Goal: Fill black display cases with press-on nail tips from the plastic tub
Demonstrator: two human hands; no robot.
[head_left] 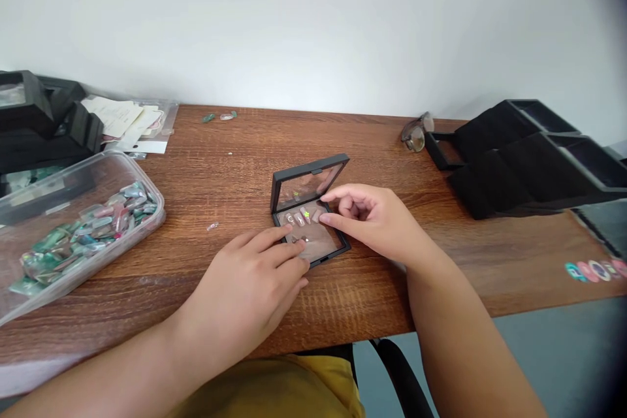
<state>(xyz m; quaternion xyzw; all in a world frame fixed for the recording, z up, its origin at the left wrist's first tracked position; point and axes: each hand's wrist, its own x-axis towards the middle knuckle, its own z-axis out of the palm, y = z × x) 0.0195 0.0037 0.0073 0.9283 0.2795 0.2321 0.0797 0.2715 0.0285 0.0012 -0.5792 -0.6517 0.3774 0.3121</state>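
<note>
A small black display case (309, 173) lies open mid-table, its clear lid raised. Several press-on nails (300, 216) sit in a row inside on the film. My left hand (255, 281) rests at the case's near left corner, fingers stretched out and touching its edge. My right hand (372, 219) hovers over the case's right side, index finger and thumb extended toward the nails, other fingers curled. Whether anything is pinched between them is hidden.
A clear plastic tub (29, 209) of packaged nails stands at the left. Black cases (39, 121) and papers (122, 121) lie behind it. A stack of black frames (529, 157) fills the right, with glasses (416, 132) nearby. Loose nails (218, 117) lie at the back. Stickers (595, 270) sit near the right edge.
</note>
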